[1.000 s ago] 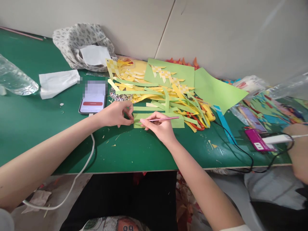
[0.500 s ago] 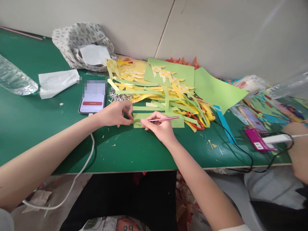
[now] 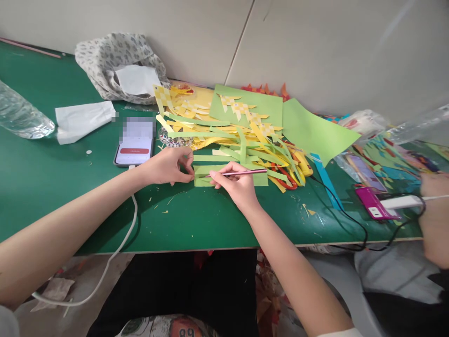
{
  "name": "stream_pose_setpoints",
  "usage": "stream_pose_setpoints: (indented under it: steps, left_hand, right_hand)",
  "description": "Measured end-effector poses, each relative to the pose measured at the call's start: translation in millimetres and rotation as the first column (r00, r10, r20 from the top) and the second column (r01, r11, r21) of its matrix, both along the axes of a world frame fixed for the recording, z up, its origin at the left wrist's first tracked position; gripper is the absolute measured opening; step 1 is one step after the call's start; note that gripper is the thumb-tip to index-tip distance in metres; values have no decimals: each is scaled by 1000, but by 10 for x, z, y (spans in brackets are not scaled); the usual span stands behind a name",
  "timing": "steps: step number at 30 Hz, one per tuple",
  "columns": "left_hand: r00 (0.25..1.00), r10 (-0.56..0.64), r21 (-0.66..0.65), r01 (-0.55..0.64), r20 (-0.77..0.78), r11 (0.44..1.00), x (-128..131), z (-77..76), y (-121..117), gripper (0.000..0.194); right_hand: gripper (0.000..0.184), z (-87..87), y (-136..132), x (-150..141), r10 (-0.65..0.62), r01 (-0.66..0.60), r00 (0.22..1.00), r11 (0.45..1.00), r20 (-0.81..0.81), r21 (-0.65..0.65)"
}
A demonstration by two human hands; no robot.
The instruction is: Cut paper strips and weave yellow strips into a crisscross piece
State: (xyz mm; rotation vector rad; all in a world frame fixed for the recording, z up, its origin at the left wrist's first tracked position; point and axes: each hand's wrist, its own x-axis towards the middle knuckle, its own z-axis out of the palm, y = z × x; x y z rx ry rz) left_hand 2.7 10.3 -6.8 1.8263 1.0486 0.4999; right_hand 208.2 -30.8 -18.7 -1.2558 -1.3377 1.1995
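Note:
My right hand [image 3: 236, 185] is closed around a slim pink pen-shaped tool [image 3: 250, 172]. The tool's thin tip points left, over a green paper strip [image 3: 259, 179] lying flat on the table. Thumb and forefinger of my left hand [image 3: 175, 166] are pinched at the left end of that strip. Behind both hands spreads a pile of green and yellow paper strips [image 3: 217, 135], with yellow-and-white woven paper fish [image 3: 236, 105] on top. Red-handled scissors [image 3: 289, 185] lie partly under the strips, to the right of my right hand.
A phone [image 3: 135, 145] with a white cable lies behind my left forearm. Further left are a white tissue [image 3: 84, 119], a clear plastic bottle [image 3: 23, 114] and a patterned cloth bag [image 3: 105, 56]. A magenta power block [image 3: 375, 206] stands at right, near another person's arm [image 3: 435, 215].
My right hand and the pink tool have slid slightly to the right along the green strip. My left hand stays at the strip's left end.

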Motion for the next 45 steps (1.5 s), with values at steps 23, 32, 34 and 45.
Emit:
stream_pose_setpoints:
  steps: [23, 32, 34, 45]
  left_hand:
    - [999, -39, 138, 37, 7, 990, -13, -44, -5, 30]
    - [998, -50, 233, 57, -34, 971, -6, -49, 12, 27]
    - [998, -47, 248, 56, -42, 967, -5, -49, 14, 27]
    - [998, -50, 220, 55, -32, 974, -10, -35, 6, 32]
  right_hand:
    - [26, -7, -1, 95, -27, 27, 1000, 1000, -12, 10]
    - [27, -27, 4, -2, 60, -60, 998, 998, 5, 19]
    - [26, -27, 4, 0, 58, -58, 998, 998, 10, 19]
    - [26, 9, -3, 86, -61, 61, 998, 998, 19, -3]
